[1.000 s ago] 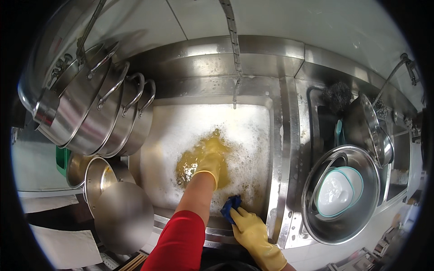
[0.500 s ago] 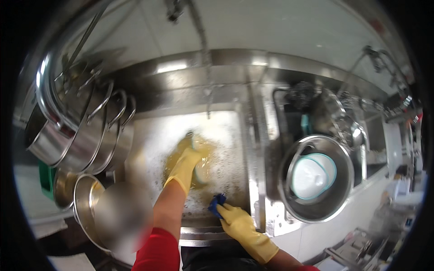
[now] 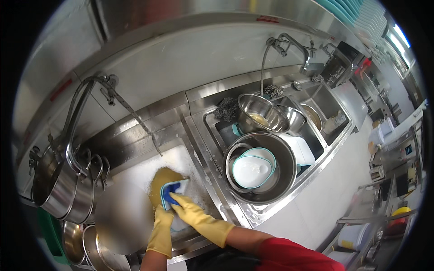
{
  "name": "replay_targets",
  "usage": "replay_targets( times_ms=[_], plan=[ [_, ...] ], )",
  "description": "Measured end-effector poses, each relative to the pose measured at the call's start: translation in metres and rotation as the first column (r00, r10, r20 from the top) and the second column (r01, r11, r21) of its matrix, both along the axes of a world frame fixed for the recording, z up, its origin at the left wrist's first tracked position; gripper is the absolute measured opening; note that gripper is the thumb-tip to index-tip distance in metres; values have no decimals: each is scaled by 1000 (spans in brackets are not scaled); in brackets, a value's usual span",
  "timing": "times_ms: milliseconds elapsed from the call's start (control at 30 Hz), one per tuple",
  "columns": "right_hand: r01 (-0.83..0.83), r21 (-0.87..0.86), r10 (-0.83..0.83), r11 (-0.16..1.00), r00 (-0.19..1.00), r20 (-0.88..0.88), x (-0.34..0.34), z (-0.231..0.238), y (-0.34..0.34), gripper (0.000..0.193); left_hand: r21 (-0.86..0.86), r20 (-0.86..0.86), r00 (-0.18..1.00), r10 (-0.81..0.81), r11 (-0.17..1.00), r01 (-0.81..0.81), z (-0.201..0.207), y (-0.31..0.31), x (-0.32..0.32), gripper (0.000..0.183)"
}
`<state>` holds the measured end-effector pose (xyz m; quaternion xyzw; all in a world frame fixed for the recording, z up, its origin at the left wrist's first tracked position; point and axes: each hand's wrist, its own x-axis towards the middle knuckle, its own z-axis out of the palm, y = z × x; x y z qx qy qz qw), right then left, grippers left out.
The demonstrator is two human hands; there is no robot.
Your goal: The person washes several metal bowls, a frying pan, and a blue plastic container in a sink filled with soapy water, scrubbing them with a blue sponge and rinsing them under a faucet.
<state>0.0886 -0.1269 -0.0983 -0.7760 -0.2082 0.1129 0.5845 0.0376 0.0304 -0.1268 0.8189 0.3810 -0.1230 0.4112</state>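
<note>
Over the soapy left sink [image 3: 181,158], my left hand [image 3: 162,223], in a yellow rubber glove, grips a white dish with a teal rim [image 3: 183,186]. The dish is tilted on edge above brownish, foamy water. My right hand [image 3: 189,211], gloved the same way, holds a blue scrubbing cloth [image 3: 171,193] pressed against the dish's inner face. Part of another pale dish [image 3: 180,224] shows below my hands in the sink. The fingertips of my left hand are partly hidden behind the dish.
Right of the sink, a large steel pot [image 3: 287,169] holds white teal-rimmed dishes [image 3: 248,170]. Behind it sits a steel bowl [image 3: 271,118]. Several steel pots [image 3: 61,189] are stacked at the left under a curved faucet [image 3: 71,131]. A hose [image 3: 135,118] hangs over the sink.
My view has swung to the right. The left hand has lifted a dish out of the water, and the right hand has brought the blue cloth from the sink's front edge onto it.
</note>
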Motion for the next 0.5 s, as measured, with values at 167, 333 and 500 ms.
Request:
replay_targets(
  times_ms=[167,333,500],
  plan=[
    [-36,-59,42,998,994,100,35,-8,48,45,-407,309,886,344,890,-204,61,2,-13,47],
    [-42,-277,66,960,995,80,38,-15,27,45,-252,258,897,360,921,-297,64,19,-26,53],
    [-198,-237,224,951,971,88,-15,9,0,37,-417,284,769,573,796,-439,83,5,-27,43]
  ],
)
